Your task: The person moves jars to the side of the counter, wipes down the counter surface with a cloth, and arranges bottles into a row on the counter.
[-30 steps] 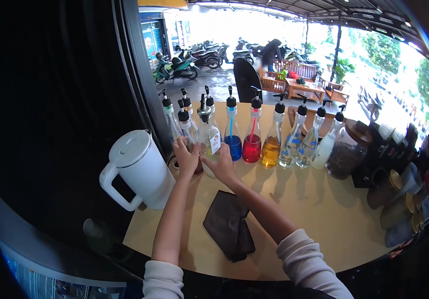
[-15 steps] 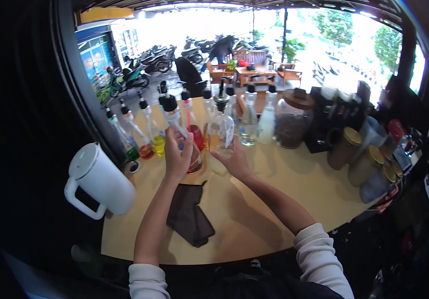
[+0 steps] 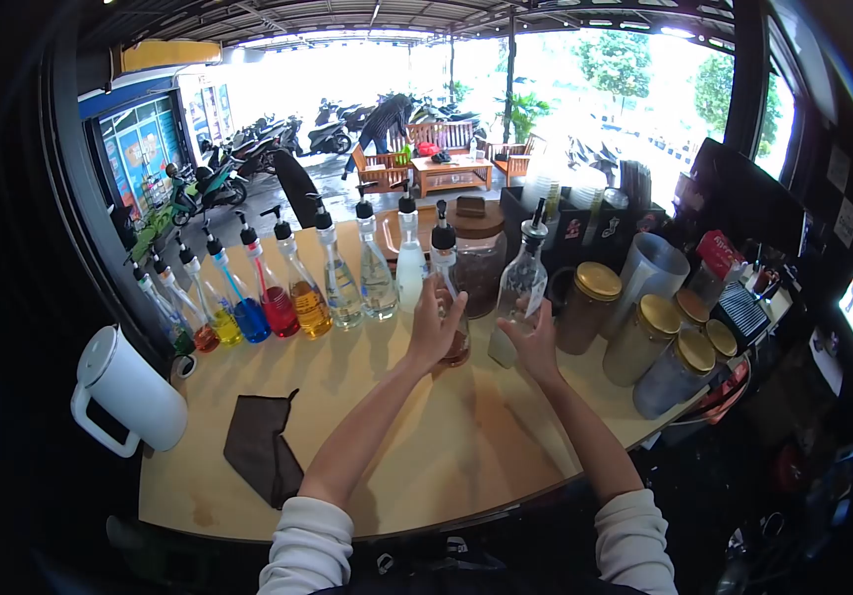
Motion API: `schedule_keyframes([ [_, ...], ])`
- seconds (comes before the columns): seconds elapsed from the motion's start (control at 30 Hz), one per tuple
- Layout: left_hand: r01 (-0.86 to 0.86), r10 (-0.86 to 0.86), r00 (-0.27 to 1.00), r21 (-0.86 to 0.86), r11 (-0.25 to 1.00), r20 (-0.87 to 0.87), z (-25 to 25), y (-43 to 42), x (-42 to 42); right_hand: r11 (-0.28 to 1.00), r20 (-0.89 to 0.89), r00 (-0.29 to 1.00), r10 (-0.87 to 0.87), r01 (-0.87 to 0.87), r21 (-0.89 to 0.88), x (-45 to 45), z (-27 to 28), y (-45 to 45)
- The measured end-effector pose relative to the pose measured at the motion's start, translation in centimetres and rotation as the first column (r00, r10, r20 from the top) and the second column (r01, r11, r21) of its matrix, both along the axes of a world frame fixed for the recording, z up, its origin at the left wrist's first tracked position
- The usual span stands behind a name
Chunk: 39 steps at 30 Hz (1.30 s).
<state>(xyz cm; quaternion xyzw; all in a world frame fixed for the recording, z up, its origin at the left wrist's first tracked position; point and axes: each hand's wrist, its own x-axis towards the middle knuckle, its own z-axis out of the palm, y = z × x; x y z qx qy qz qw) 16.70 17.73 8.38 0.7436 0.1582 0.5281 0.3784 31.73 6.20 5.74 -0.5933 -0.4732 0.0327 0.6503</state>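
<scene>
My left hand (image 3: 432,335) is wrapped round a pump bottle (image 3: 443,260) with a black top and reddish-brown liquid low inside. Just to the right, my right hand (image 3: 533,345) grips a clear glass bottle (image 3: 523,273) with a dark pour spout and a pale label; something pale shows near its base. Both bottles are upright at the right end of a row of pump bottles (image 3: 311,305) with coloured and clear liquids. Whether their bases touch the table (image 3: 446,436) is hard to tell. Behind my left hand stands a wood-lidded jar (image 3: 482,248), partly hidden.
A white lidded jug (image 3: 134,387) stands at the left. A dark folded cloth (image 3: 263,446) lies toward the front. Several gold-lidded jars (image 3: 656,319) and a translucent pitcher (image 3: 652,268) line the right side. Outside, a person (image 3: 384,124) bends near wooden furniture.
Both hands have carried their bottles rightward, from in front of the row to its right end near the jars. My view has shifted, and a blue-liquid bottle now shows in the row.
</scene>
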Motion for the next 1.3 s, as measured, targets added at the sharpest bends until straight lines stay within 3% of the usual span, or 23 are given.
schedule_keyframes([
  [0.2, -0.019, 0.019, 1.0, 0.012, 1.0, 0.012, -2.0, -0.6, 4.8, 0.997, 0.001, 0.997, -0.078, 0.078, -0.026, 3.5, -1.1, -0.5],
  [0.57, -0.167, 0.17, 0.984, 0.061, 0.984, -0.05, -2.6, -0.6, 7.5, 0.998, -0.079, 0.997, -0.02, 0.015, -0.055, 4.9, -1.0, 0.1],
  [0.63, -0.132, 0.136, 0.988, 0.058, 0.99, -0.072, -2.6, -0.5, 7.2, 0.998, -0.117, 0.993, 0.018, -0.025, -0.06, 4.6, -1.4, 0.1],
  [0.7, -0.091, 0.092, 0.993, 0.016, 0.996, -0.078, -2.9, -0.1, 6.8, 0.977, 0.119, 0.978, -0.17, 0.151, 0.153, 4.1, -2.0, 0.2],
  [0.73, -0.116, 0.123, 0.991, 0.097, 0.988, -0.061, -3.2, 0.0, 6.5, 0.979, 0.117, 0.982, -0.148, 0.128, 0.161, 3.1, -1.3, -0.2],
  [0.8, -0.132, 0.15, 0.984, 0.171, 0.976, -0.092, -2.5, -0.4, 4.4, 0.919, 0.21, 0.914, -0.346, 0.286, 0.27, 1.3, 0.4, -1.9],
  [0.83, -0.153, 0.17, 0.981, 0.171, 0.973, -0.09, -2.2, -0.7, 2.8, 0.925, 0.212, 0.921, -0.327, 0.267, 0.271, 0.7, 0.4, -2.2],
  [0.9, -0.076, 0.106, 0.987, 0.225, 0.971, -0.123, -1.6, -1.3, -0.9, 0.933, 0.419, 0.872, -0.252, 0.103, 0.345, -0.5, 0.7, -2.6],
  [0.97, -0.115, 0.157, 0.977, 0.263, 0.958, -0.145, -1.3, -1.4, -4.8, 0.939, 0.439, 0.883, -0.166, 0.006, 0.344, -2.9, 2.4, -2.1],
  [1.03, -0.082, 0.135, 0.974, 0.27, 0.959, -0.184, -1.0, -0.9, -9.0, 0.944, 0.444, 0.879, 0.174, -0.277, 0.18, -4.9, 2.1, -0.5],
  [1.1, -0.136, 0.205, 0.957, 0.308, 0.942, -0.205, -0.3, 0.1, -13.5, 0.93, 0.476, 0.866, 0.154, -0.289, 0.225, -8.1, 2.9, 1.5],
  [1.2, -0.296, 0.367, 0.919, 0.363, 0.884, -0.143, 0.9, 2.5, -20.2, 0.887, 0.476, 0.79, 0.386, -0.459, 0.042, -13.1, 3.7, 4.6],
  [1.3, -0.53, 0.535, 0.845, 0.169, 0.831, 0.019, 0.9, 7.0, -26.3, 0.847, 0.422, 0.763, 0.489, -0.53, -0.023, -19.6, 4.8, 8.8],
])
